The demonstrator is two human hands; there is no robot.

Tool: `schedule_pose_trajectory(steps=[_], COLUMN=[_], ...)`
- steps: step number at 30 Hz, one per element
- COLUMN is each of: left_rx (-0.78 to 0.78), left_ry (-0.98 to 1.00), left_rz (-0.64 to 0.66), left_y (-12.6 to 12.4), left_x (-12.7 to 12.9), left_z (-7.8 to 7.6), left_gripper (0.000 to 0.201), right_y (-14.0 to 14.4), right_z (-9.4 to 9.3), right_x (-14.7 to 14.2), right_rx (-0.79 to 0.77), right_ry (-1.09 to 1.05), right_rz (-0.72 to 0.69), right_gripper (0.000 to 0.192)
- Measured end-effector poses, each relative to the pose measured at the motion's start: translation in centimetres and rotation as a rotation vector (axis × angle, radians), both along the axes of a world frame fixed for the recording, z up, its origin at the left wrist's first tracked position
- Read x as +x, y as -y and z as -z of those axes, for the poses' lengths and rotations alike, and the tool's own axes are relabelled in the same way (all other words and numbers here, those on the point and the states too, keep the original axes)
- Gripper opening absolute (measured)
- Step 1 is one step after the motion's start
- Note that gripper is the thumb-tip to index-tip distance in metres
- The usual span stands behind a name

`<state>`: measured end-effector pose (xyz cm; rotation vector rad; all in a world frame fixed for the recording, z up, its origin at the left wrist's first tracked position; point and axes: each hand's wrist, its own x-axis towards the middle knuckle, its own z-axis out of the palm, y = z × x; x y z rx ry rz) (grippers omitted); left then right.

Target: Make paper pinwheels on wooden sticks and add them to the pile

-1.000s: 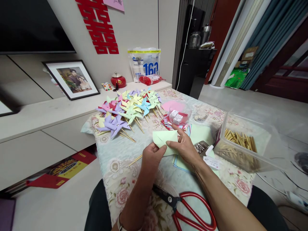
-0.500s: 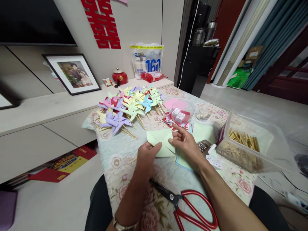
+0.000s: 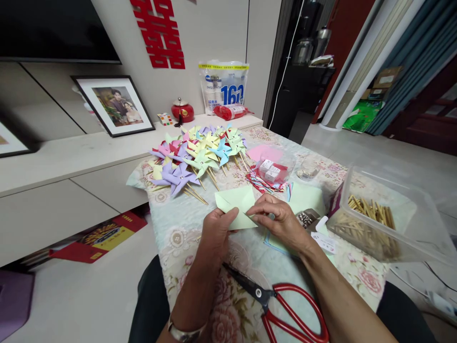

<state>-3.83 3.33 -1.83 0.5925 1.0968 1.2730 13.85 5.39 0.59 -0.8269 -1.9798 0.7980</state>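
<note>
A pale green paper square (image 3: 235, 199) with slits cut toward its middle is held above the table. My left hand (image 3: 218, 228) grips its lower left part, thumb on top. Against the right edge of the paper, my right hand (image 3: 273, 218) is closed, its thumb and index finger pinching there; the fingertips partly cover that edge. Below the hands lie red-handled scissors (image 3: 264, 295) with dark blades. Beyond the paper sits a heap of finished paper pinwheels (image 3: 202, 162) on sticks. Beside my right hand, a pile of small metal fasteners (image 3: 306, 218) rests on stacked green paper sheets (image 3: 309, 195).
At the right stands a clear plastic bin (image 3: 389, 224) with short gold sticks. Paper strips (image 3: 262, 183) and a clear packet with white labels (image 3: 271, 169) lie behind the hands. A cabinet ledge (image 3: 82, 145) bears a framed photo (image 3: 116, 107) and a red jar (image 3: 183, 112).
My right hand has brought its fingers down and together at the paper's right edge; before, its index finger was extended upward. The view has shifted slightly left.
</note>
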Motion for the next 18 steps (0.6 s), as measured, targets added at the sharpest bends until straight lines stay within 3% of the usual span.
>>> schedule_pose_trajectory(steps=[9, 18], left_rx=[0.013, 0.045], left_ry=[-0.101, -0.149], left_rz=[-0.006, -0.003], left_y=[-0.02, -0.01], left_x=[0.34, 0.88], left_z=[0.23, 0.08], left_gripper=[0.038, 0.027], right_y=[-0.01, 0.38], right_z=[0.08, -0.5], right_x=[0.23, -0.4], right_rx=[-0.057, -0.225], right_ry=[0.029, 0.07], right_rz=[-0.1, -0.034], right_gripper=[0.016, 0.013])
